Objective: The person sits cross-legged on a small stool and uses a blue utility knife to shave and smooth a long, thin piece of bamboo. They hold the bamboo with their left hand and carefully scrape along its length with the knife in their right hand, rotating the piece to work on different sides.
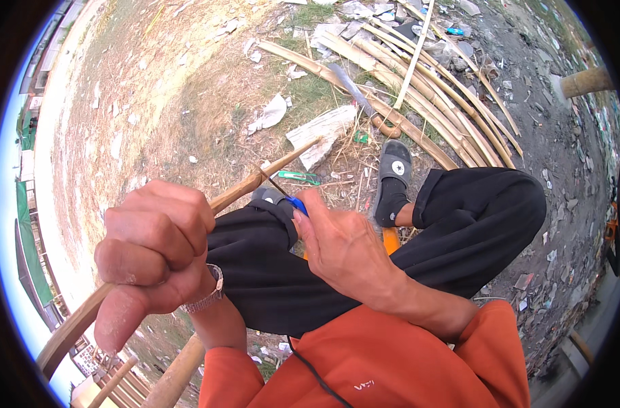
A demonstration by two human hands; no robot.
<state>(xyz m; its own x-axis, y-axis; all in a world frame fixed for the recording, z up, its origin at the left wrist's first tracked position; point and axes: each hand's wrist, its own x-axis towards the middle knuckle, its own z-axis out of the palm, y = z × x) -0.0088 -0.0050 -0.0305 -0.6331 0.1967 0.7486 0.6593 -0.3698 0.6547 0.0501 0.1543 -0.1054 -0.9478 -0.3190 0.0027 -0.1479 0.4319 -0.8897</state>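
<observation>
A long, light-brown stick (238, 194), which looks like split bamboo, runs from the lower left up toward the middle and tapers to a narrow tip. My left hand (157, 238) is closed round it in a fist, thumb pointing down. In my right hand (351, 255) is a small knife (297, 204) with a blue handle. Its thin, dark blade meets or crosses the stick just beyond my left fist; whether it bites into the wood, I cannot tell. My right fingers mostly hide the handle. Both hands are above my legs in black trousers.
Beyond my feet lie a machete (354, 88) with a curved wooden handle, a pale wood block (323, 132) and a green box cutter (298, 178). Long bamboo strips (425, 92) are piled at the far right. Bamboo poles (585, 83) stick in at the edges. Litter dots the ground.
</observation>
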